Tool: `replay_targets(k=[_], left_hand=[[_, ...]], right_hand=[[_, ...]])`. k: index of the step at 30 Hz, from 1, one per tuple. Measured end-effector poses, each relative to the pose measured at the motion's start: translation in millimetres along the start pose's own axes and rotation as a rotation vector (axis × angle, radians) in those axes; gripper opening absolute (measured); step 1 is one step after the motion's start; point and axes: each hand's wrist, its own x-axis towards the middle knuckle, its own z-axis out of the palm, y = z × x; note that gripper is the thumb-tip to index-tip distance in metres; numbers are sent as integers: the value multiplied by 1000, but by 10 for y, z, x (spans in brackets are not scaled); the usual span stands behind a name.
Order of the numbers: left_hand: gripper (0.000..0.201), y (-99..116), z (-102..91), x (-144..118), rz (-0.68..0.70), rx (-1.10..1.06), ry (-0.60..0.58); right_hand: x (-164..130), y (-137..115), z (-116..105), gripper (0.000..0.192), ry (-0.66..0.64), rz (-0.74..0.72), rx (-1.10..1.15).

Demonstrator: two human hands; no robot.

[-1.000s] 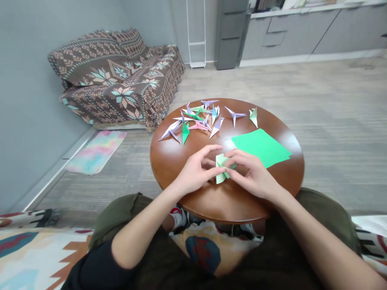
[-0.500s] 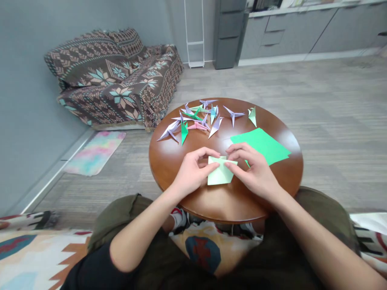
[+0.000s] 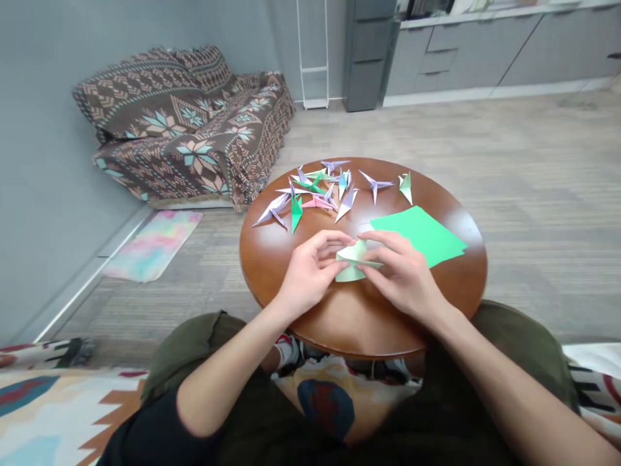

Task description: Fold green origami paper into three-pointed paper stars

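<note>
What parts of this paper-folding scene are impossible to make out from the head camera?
- Pale green folded paper: its folds are partly covered by the left hand and right hand.
- Small coloured paper cranes: overlapping, too small to count.
- Round brown wooden table: its near edge and legs are hidden by the person's knees.

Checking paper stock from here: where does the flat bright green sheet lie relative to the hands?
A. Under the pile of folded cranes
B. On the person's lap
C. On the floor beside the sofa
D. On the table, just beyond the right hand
D. The green sheet lies flat on the table, just past the right hand, while both hands grip a pale green piece; the left hand is on its other side.
</note>
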Motion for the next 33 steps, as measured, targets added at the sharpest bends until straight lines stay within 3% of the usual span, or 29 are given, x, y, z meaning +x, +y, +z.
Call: replay_targets(k=[5, 13, 24, 33], left_hand=[[34, -45, -39, 35, -8, 26, 60], [33, -39, -40, 23, 15, 12, 22], [29, -67, -65, 44, -21, 16, 128], [28, -94, -70, 42, -35, 11, 157]], right_hand=[[-37, -8, 29, 6, -26, -50, -169], [-33, 5, 71, 2, -10, -61, -91], [-58, -101, 130, 11, 37, -104, -324], [-75, -120, 185, 6, 47, -75, -258]])
